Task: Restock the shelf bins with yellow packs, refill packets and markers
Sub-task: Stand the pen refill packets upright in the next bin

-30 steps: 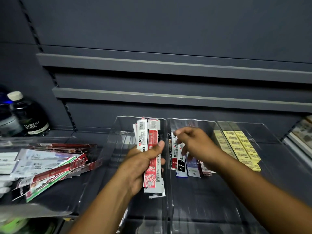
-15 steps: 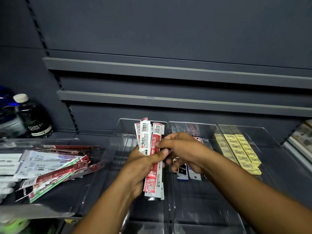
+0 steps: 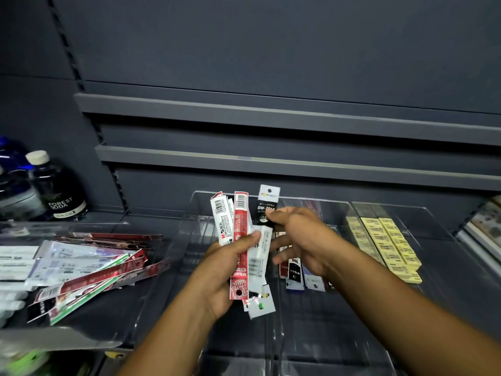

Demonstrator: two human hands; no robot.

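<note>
Left hand [image 3: 225, 270] tight round refill packets [image 3: 240, 240] — right hand [image 3: 301, 240] pinching black packet [image 3: 267, 204] alongside

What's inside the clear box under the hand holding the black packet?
Refill packets lie in that clear bin: dark, red and pale ones. The right hand, pinching the black packet, covers their top ends, so their number is hidden.

Half hidden by the right hand [image 3: 306, 240]: the pinched black packet [image 3: 267, 208], refill packets [image 3: 294, 272] in the middle bin [image 3: 320, 329]. Too small to read: print on the bundle [image 3: 240, 226] in the left hand [image 3: 222, 272]. Cut off by the left edge: white packets [image 3: 13, 260].
</note>
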